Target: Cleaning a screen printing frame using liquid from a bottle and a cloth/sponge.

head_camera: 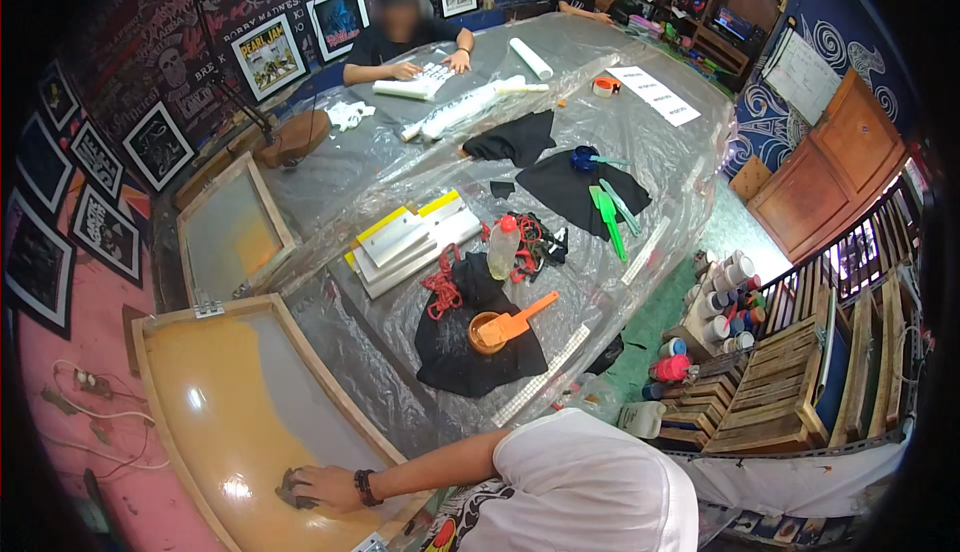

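My right hand [324, 487] presses a small dark rag [295, 489] onto the mesh of a wood-framed printing screen [225, 372], at the lower left. Yellow-orange colour covers much of this mesh; a grey area lies at its upper right. My left hand is out of view. A second, smaller wood-framed screen [232, 229] stands beyond, with a hinge clamp [208, 307] near its lower corner. On the plastic-covered table, an orange spatula [525, 317] rests in a round bowl [480, 342] on black cloth [480, 375].
Squeegees [397, 240], a red-capped bottle [502, 252], a green spatula [609, 222] and a blue cup [583, 159] are on the table [360, 177]. A person [405, 26] handles a printed sheet across it; another [589, 0] is farther back. Wooden frames [772, 379] and paint containers [727, 278] stand right.
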### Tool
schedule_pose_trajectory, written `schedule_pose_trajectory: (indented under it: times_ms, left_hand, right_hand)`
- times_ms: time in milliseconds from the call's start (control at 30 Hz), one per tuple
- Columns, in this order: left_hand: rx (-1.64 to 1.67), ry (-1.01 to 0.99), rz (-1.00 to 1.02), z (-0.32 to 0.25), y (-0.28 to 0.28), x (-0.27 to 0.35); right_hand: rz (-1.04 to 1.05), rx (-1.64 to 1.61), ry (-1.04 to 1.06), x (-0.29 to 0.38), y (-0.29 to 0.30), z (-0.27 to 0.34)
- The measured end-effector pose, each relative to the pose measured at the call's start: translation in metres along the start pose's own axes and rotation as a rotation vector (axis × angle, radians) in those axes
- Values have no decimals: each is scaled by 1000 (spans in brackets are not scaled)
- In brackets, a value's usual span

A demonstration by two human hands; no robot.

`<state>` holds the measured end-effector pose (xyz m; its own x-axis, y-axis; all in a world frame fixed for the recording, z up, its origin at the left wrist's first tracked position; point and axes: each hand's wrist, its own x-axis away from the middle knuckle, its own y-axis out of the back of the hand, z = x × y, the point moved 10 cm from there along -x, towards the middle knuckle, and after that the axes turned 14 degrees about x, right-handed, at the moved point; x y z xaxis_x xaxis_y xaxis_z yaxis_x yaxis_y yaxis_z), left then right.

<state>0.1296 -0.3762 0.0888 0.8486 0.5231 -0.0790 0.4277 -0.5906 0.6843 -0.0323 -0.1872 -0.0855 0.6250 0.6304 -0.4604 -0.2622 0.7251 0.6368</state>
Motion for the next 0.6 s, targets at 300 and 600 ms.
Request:
schedule_pose_trajectory:
  times_ms: [300,600]
  left_hand:
    - [178,-1305,141,-10,8,22]
    - [-211,-56,102,-29,-10,-2]
  right_hand:
    - [76,-16,-22,-4,-12,-3]
    - [-112,-63,388,4,1,42]
